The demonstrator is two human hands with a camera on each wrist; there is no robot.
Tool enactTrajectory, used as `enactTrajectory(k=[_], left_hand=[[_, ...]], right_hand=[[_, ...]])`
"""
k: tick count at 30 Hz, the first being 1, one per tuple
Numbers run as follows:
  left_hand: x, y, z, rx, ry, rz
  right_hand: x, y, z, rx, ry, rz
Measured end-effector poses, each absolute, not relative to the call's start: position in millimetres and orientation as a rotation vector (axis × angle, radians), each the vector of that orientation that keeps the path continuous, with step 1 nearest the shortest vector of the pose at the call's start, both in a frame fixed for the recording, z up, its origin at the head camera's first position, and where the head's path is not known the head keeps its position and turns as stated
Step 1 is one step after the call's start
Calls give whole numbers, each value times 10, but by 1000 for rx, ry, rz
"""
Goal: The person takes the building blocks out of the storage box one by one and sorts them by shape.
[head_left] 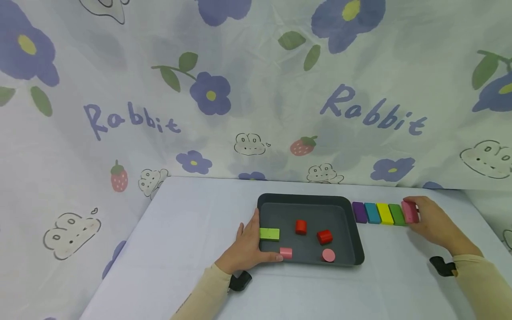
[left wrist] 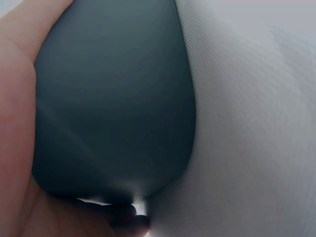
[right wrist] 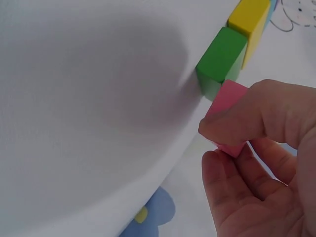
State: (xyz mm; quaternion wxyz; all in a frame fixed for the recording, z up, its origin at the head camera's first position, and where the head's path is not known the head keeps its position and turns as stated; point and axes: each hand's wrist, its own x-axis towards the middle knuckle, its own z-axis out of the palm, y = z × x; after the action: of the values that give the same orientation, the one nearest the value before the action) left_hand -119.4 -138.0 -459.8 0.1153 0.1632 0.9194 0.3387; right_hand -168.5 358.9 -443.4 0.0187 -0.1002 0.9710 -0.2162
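Note:
At the right end of a row of blocks, my right hand [head_left: 433, 222] pinches a pink block [right wrist: 229, 98] between thumb and fingers. The pink block stands close beside a green block [right wrist: 222, 57], tilted slightly against the row. My left hand [head_left: 245, 247] rests against the near left corner of a dark grey tray [head_left: 316, 213]. Its fingers stretch along the left side and its thumb lies along the front rim, its tip beside a pink cylinder [head_left: 286, 253]. The left wrist view shows the tray's smooth outer wall [left wrist: 118, 98] within the spread of that hand.
Inside the tray are a lime green block [head_left: 270, 234], two red cylinders [head_left: 301, 227] and another pink cylinder [head_left: 328, 255]. Yellow [head_left: 385, 214], blue [head_left: 373, 213] and purple [head_left: 359, 212] blocks continue the row next to the tray's right side. A patterned cloth [head_left: 256, 89] hangs behind the white table.

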Motion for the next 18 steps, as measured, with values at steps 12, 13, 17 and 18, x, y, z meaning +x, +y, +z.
enactTrajectory(k=[12, 13, 17, 18], left_hand=[[-1187, -1377, -4586, 477, 2699, 975], [-1186, -1376, -4583, 475, 2698, 972], [-1185, -1373, -4578, 472, 2697, 974], [-1184, -1373, -4575, 471, 2695, 974]], right_hand=[[-1762, 3656, -4508, -294, 2982, -631], [-1767, 3652, -4508, -296, 2982, -625], [-1782, 3635, -4511, -292, 2972, -606], [-1787, 3631, -4512, -291, 2967, -605]])
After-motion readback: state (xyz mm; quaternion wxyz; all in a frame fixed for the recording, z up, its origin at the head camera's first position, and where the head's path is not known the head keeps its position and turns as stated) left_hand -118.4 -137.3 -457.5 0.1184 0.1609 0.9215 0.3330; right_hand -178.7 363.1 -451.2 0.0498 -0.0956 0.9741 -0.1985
